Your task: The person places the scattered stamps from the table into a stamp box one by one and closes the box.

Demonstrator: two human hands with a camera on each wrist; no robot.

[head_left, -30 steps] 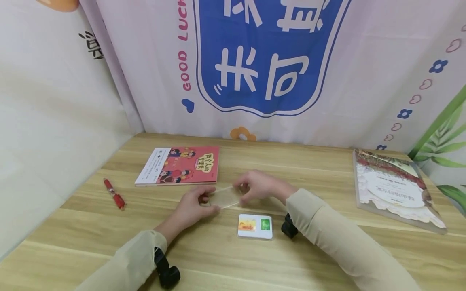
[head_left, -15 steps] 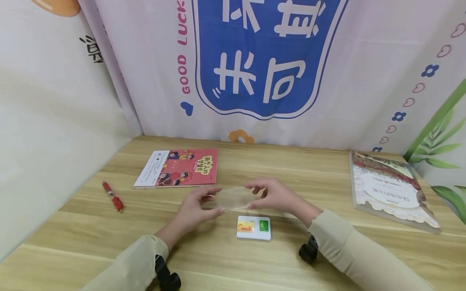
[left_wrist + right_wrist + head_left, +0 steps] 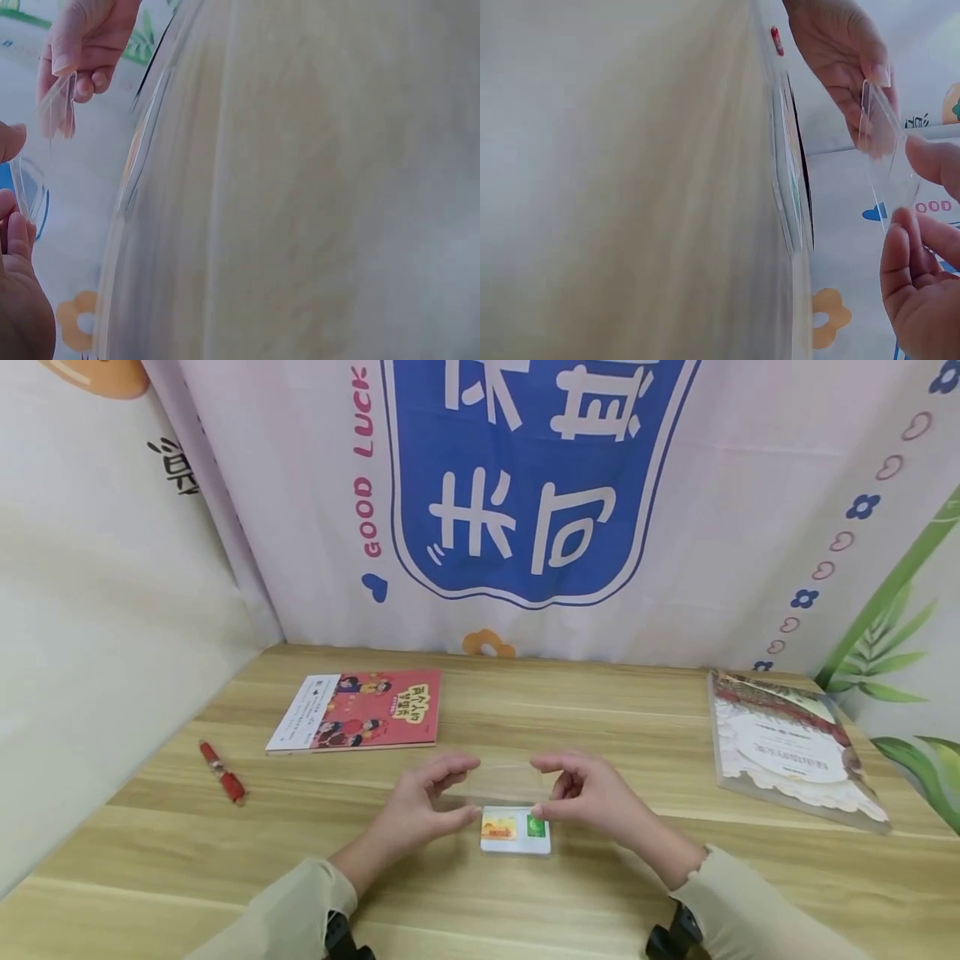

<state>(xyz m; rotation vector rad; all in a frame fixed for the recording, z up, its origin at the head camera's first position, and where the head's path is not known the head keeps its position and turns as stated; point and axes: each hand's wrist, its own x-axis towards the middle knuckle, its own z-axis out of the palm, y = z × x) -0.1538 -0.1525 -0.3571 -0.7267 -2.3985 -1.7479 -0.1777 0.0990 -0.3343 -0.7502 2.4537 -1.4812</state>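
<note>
A clear, shallow plastic cover (image 3: 506, 785) is stretched between the two hands, raised off the table. My left hand (image 3: 416, 802) pinches its left end between thumb and fingers. Its right end is gripped the same way by my right hand (image 3: 592, 793). Both grips and the cover's thin raised edge (image 3: 885, 150) show in the right wrist view. Just below and nearer to me, a small white flat case (image 3: 515, 845) lies on the table, bearing an orange picture and a green one. The right thumb partly overlaps the case's far edge in the head view.
On the wooden table (image 3: 615, 893), a red book (image 3: 382, 710) lies at the back left and a red pen (image 3: 222, 773) at the left. Another book (image 3: 795, 752) with a pale cover lies at the right. A printed curtain (image 3: 300, 485) hangs behind the table.
Both hands have lifted the clear cover and brought it rightward and nearer, to the far edge of the white case. The cover has tilted. The case, books and pen stay put.
</note>
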